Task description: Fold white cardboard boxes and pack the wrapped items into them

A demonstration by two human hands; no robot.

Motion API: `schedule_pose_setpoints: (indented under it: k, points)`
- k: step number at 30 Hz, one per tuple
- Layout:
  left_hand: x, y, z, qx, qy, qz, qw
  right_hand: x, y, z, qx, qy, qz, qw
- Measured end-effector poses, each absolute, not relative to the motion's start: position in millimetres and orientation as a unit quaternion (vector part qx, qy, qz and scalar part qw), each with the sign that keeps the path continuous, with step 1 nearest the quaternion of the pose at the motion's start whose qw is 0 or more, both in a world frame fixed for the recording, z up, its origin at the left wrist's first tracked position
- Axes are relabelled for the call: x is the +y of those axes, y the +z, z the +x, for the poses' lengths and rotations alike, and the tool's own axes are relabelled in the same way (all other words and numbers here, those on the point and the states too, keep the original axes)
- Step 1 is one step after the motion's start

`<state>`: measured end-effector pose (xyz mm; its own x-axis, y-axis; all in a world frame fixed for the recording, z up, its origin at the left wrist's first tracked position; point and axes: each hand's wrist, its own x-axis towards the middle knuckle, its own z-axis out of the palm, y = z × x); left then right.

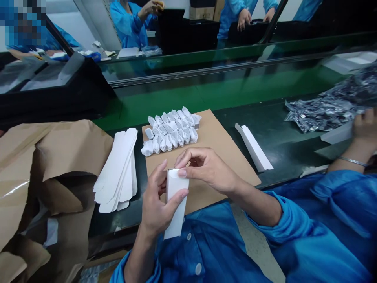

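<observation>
A slim white cardboard box (176,208) stands tilted in front of me, held off the table. My left hand (157,200) is closed around its sides, thumb along the front face. At the box's top end, my right hand (203,169) pinches the end flap with thumb and fingers. What is inside the box is hidden. Just beyond my hands, several small white paper-wrapped pieces (172,131) lie in rows on a brown cardboard sheet (226,157). Left of the sheet is a stack of flat white carton blanks (118,173).
Another white box (255,149) lies right of the sheet. Clear plastic bags (321,112) are piled at the right, near a co-worker's hand (366,129). A torn brown carton (59,157) fills the left. Behind runs a green conveyor (176,90), with people in blue beyond.
</observation>
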<state>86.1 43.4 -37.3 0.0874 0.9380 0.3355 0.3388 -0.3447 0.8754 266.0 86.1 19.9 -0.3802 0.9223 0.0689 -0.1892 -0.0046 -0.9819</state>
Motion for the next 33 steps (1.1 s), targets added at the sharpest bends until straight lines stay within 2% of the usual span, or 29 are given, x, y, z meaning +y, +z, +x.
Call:
schedule_pose_setpoints:
  k: [9,12,17,22,25,28,31,33]
  points:
    - [42,-34,85,0.472,0.477,0.686,0.282,76,22,265,-0.599,0.562,-0.345,0.455]
    - [40,-33,86,0.458,0.504,0.68,0.272,71,20,267,-0.669,0.489,-0.32,0.459]
    - [36,-34,87,0.412,0.511,0.699,0.284,57,10,264,-0.751,0.3,-0.32,0.493]
    - [30,-51,86,0.373,0.537,0.693,0.304,47,1,260,-0.782,0.241,-0.31,0.484]
    - [26,-60,85,0.367,0.542,0.689,0.311,48,-3,261,-0.781,0.27,-0.319,0.464]
    - [26,-61,85,0.405,0.547,0.663,0.312,49,-9,265,-0.723,0.378,-0.351,0.459]
    - [34,-55,87,0.473,0.626,0.574,0.234,41,-20,263,-0.628,0.49,-0.414,0.44]
    - [46,-51,88,0.509,0.685,0.492,0.173,29,-32,258,-0.628,0.525,-0.444,0.365]
